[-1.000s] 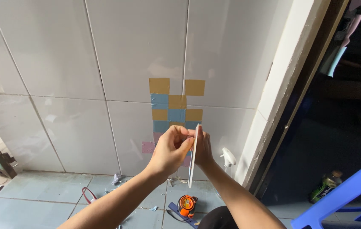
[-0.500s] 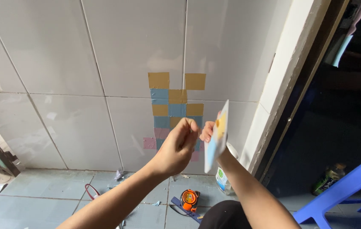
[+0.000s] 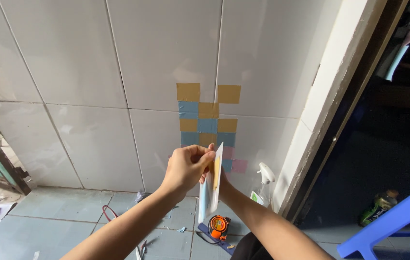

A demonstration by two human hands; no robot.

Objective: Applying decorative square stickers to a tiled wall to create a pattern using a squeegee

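Observation:
My left hand [image 3: 185, 166] and my right hand [image 3: 217, 174] meet in front of a white tiled wall [image 3: 118, 72]. Between them I hold a thin white sheet [image 3: 211, 185] seen almost edge-on, with yellow and blue squares on it. The left fingers pinch at the sheet's upper edge; the right hand is mostly hidden behind it. On the wall just above is a checker patch of yellow, blue and pink square stickers [image 3: 208, 123].
On the blue floor tiles lie an orange tape measure [image 3: 218, 226], a red cable [image 3: 111, 214] and scraps. A white spray bottle [image 3: 262, 185] stands by the door frame [image 3: 330, 110]. A blue plastic chair [image 3: 393, 221] and a green bottle [image 3: 377, 207] are at right.
The sheet has dropped lower and turned more edge-on. Both hands came down with it, and the camera view tilted so more floor shows.

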